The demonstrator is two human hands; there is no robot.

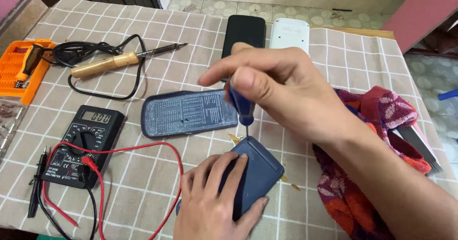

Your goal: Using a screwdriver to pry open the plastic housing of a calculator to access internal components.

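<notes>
Screwdriver upright on blue case, near centre of desk (334, 44).
Left hand (214, 197) presses the blue case (255, 171) flat, steadying it; right hand (272, 85) grip pinches the small blue screwdriver (242, 107) vertical, tip at the case's far edge.

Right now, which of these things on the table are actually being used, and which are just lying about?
In use:
- left hand, pressing down the blue case
- right hand, holding a small blue screwdriver tip-down on that case

Lying about:
- blue cover
- multimeter with red and black leads
- soldering iron
- orange tool kit
- black device
- white device
- red cloth
</notes>
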